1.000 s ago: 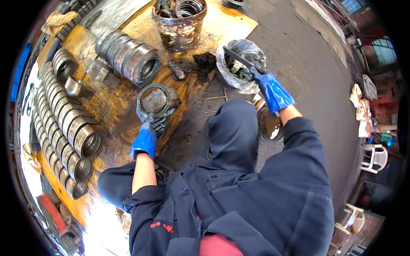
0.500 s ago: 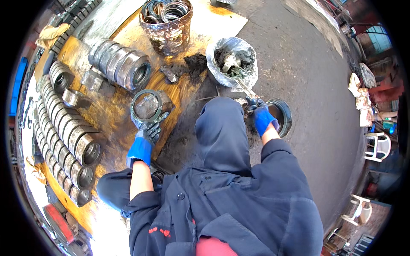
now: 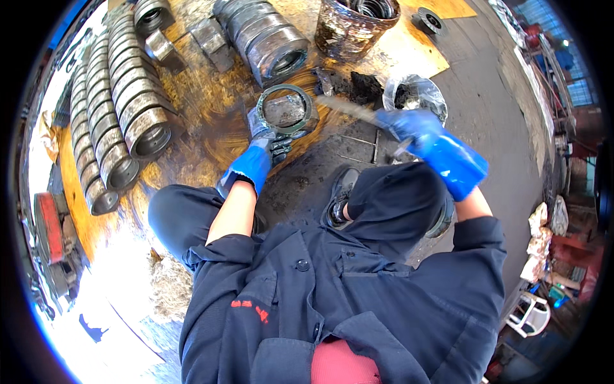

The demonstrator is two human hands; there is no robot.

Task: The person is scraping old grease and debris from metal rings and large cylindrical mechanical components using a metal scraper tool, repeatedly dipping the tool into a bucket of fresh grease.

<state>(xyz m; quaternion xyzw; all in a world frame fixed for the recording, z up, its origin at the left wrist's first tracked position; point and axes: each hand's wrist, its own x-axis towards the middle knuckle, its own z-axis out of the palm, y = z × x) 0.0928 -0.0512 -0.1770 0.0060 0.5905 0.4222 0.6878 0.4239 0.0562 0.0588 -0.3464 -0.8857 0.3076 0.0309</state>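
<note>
My left hand (image 3: pixel 263 146), in a blue glove with dark smears on the fingers, grips a metal ring (image 3: pixel 309 105) by its near left side. The ring is tilted so its opening faces me, and a dark metal block shows through and behind it. My right hand (image 3: pixel 416 131), in a blue glove, is closed round a flat, narrow blade-like tool (image 3: pixel 348 110). Motion blurs the tool, whose tip points left, a short way from the ring. Just behind my right hand stands a plastic-lined container (image 3: pixel 440 102) with dark, greasy stuff inside. A black lump (image 3: pixel 366 88) lies left of it.
Long rows of metal rings (image 3: pixel 144 131) lie at the left on a stained board (image 3: pixel 204 121). A larger stack of rings (image 3: pixel 272 45) and a loose block (image 3: pixel 212 43) lie farther back. Beyond stands a grimy bucket (image 3: pixel 352 35) of rings. A thin metal frame (image 3: pixel 375 147) lies before my shoe (image 3: pixel 342 195).
My right hand has lifted away from beside the plastic-lined container and swung the tool leftward toward the ring. My left hand keeps hold of the ring. The whole view has shifted.
</note>
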